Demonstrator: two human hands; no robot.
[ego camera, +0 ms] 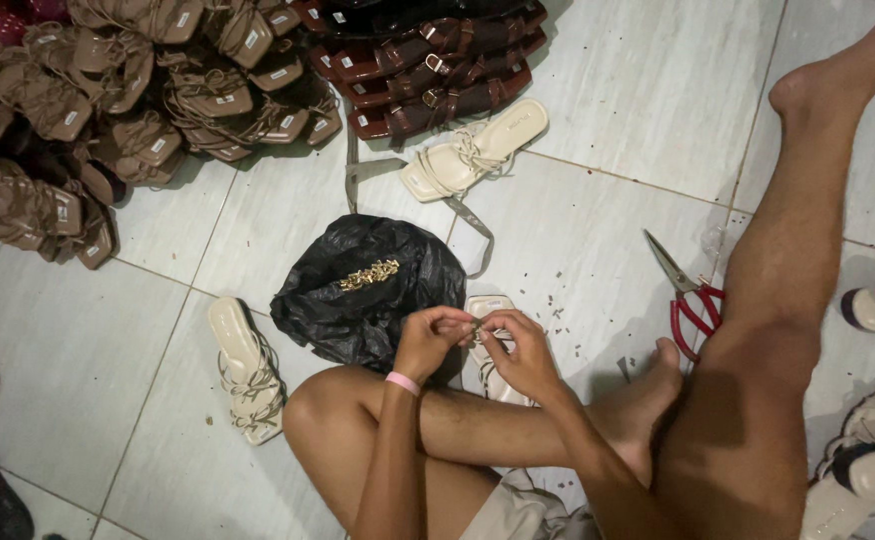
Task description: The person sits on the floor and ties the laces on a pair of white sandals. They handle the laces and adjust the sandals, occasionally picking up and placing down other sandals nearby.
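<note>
Over cream sandal (pixel 488 345) — left hand (pixel 426 342), right hand (pixel 523 355) pinching | black bag (pixel 358 290) adjacent

Dim indoor light, warm tint. The pale floor tiles (pixel 608 110) carried a soft sheen but no hard glare. The black plastic bag (pixel 368 290) showed small highlights on its creases. Soft shadows fell under the brown sandal pile (pixel 108 100) at the floor's far left corner and beside the legs. Centre was fairly sharp; the hands were slightly soft. Corners darkened, and tile seams bowed a little toward the edges.
</note>
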